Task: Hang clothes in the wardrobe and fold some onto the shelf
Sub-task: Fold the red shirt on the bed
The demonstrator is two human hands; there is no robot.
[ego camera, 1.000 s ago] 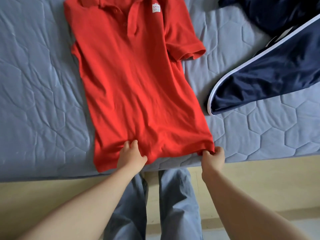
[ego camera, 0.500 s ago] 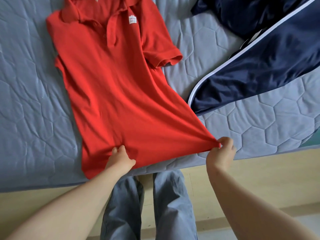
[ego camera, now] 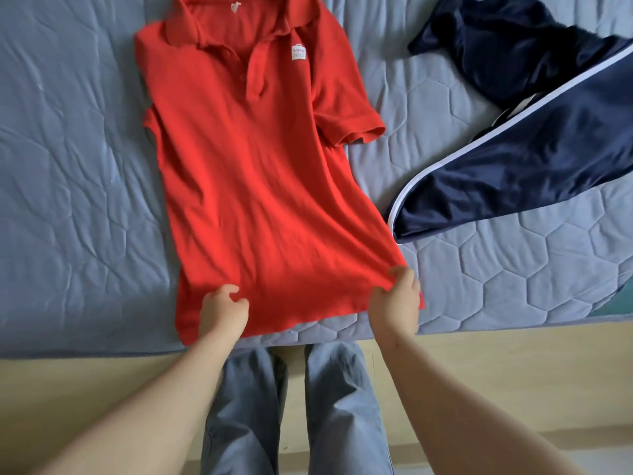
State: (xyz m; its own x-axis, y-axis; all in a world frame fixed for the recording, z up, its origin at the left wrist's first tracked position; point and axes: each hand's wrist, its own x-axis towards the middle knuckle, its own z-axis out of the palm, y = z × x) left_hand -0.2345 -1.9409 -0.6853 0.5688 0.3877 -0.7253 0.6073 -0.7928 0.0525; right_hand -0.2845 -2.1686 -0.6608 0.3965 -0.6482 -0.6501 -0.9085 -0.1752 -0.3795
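Note:
A red polo shirt (ego camera: pixel 253 166) lies face up on the blue quilted mattress (ego camera: pixel 68 166), collar at the far side, hem toward me. Its left sleeve is tucked under the body; the right sleeve lies spread out. My left hand (ego camera: pixel 222 311) pinches the fabric just above the hem near the middle. My right hand (ego camera: pixel 395 299) grips the hem's right corner, and the cloth there is bunched and pulled.
Dark navy trousers with a white side stripe (ego camera: pixel 548 149) lie crumpled on the mattress to the right of the shirt. The mattress edge (ego camera: pixel 445 332) runs across below my hands, above a wooden bed frame. My legs in grey-blue trousers (ego camera: pixel 294 406) stand against it.
My right hand has brought the hem's right corner back leftward, so the shirt's bottom is less stretched out. My left hand has stayed on the fabric above the hem.

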